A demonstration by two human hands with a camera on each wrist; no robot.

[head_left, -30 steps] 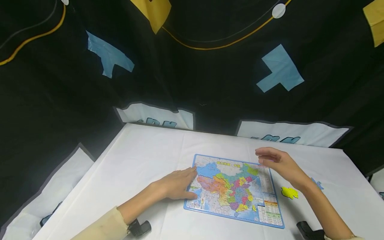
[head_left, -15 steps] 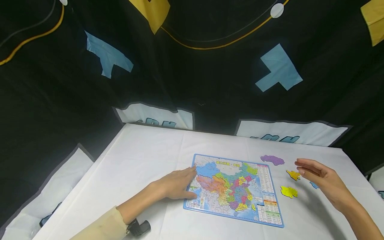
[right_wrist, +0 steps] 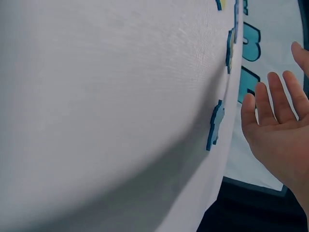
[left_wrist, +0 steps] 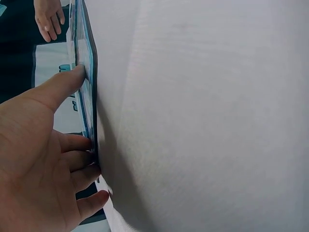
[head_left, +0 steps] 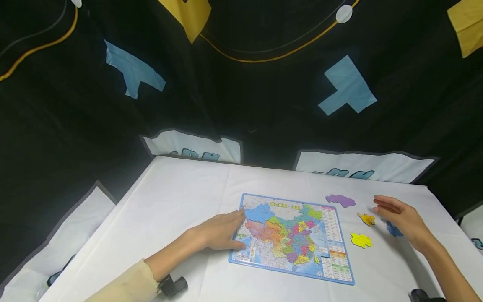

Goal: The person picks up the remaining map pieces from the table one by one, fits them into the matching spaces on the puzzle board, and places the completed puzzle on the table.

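From my head camera I look forward and down, farthest back, across the worktop (head_left: 188, 188). My left-wrist view is close and low, turned sideways, sharing the map board (head_left: 273, 256). My right-wrist view, equally low, seems to share the blue piece (right_wrist: 216, 125), edge-on.

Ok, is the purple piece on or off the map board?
Off: the purple piece lies on the white tabletop beside the map board.

“磁力拼图·中国” on the map board (head_left: 319, 235)

Soft shadows cross the bright tabletop (head_left: 188, 188); wrist views look dimmer.
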